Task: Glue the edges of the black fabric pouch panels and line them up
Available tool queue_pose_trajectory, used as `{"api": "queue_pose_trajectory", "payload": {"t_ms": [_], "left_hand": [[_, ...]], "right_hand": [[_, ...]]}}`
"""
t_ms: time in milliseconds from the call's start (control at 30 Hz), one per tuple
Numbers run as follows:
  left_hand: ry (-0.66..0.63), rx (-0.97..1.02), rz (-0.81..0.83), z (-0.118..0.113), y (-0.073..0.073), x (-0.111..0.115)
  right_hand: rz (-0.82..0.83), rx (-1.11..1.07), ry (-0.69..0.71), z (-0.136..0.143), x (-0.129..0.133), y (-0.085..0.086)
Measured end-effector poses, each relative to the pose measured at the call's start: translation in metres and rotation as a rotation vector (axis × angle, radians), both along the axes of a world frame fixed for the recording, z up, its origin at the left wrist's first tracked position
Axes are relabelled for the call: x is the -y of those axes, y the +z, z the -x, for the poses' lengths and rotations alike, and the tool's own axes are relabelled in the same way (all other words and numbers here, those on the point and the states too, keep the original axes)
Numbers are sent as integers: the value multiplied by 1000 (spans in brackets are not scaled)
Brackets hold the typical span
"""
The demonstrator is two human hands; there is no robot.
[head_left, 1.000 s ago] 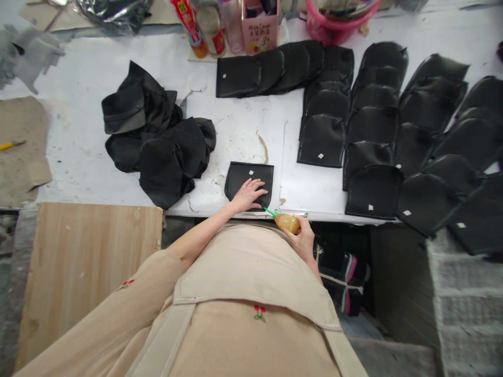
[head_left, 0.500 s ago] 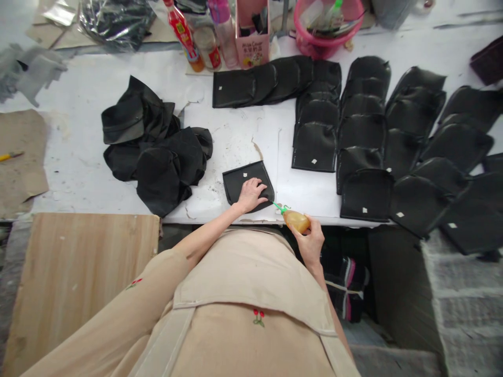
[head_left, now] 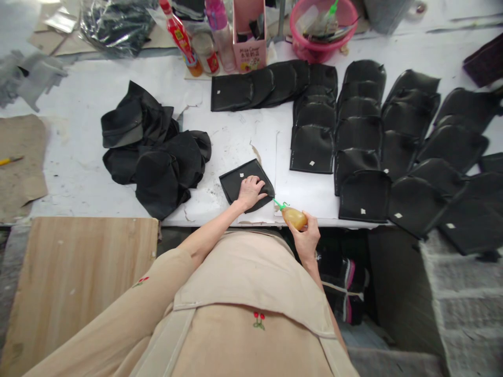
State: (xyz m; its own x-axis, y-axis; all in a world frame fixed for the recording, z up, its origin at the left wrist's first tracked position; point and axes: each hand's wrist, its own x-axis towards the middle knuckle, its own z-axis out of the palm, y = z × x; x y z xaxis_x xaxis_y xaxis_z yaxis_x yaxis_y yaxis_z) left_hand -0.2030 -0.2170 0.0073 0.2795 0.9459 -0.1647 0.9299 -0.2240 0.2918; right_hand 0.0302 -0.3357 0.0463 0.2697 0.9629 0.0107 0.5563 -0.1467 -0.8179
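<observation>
Evidently edge application, from where I stand: right hand (head_left: 308,238) grips 1 squeeze bottle (head_left: 294,218), green nozzle (head_left: 278,204) at the edge of a black piece (head_left: 232,181) on the table (head_left: 231,128), left hand (head_left: 249,193) spread over it; next move likely needs fine tip control
</observation>
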Motion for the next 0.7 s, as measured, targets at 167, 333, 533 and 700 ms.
{"api": "queue_pose_trajectory", "payload": {"t_ms": [167,333,533,700], "left_hand": [[-42,10,3,20,3,5],[-83,1,7,22,3,4],[-50,87,58,16,0,-4],[87,196,91,15,4,-15]], "right_hand": [[30,-38,1,4,-3,3],[47,-58,25,11,-5,1],[61,-52,45,15,-9,0],[34,-47,42,13,-11,7]]}}
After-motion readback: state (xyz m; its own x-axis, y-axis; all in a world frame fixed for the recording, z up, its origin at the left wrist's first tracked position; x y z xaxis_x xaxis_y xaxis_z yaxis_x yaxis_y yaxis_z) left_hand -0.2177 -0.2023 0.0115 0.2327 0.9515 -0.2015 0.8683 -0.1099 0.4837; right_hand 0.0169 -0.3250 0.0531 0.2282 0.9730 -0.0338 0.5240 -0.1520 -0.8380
